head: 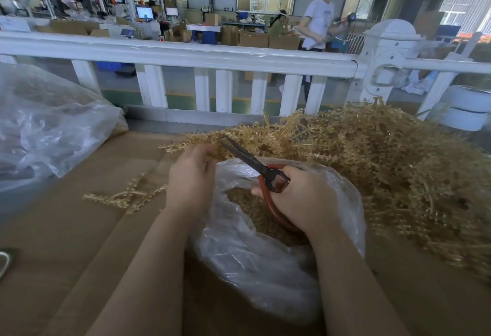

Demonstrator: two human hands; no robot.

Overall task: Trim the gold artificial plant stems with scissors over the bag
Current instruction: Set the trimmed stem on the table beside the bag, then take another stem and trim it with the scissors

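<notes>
Above the open bag, left hand pinched a gold stem; right hand gripped red-handled scissors, blades apparently slightly parted at the stem.

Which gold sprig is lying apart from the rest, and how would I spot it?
Start at the big heap of gold stems on the right of the brown table. Go left past the clear bag under the hands. The loose sprig lies flat on bare table, alone, touching neither heap nor bag.
</notes>
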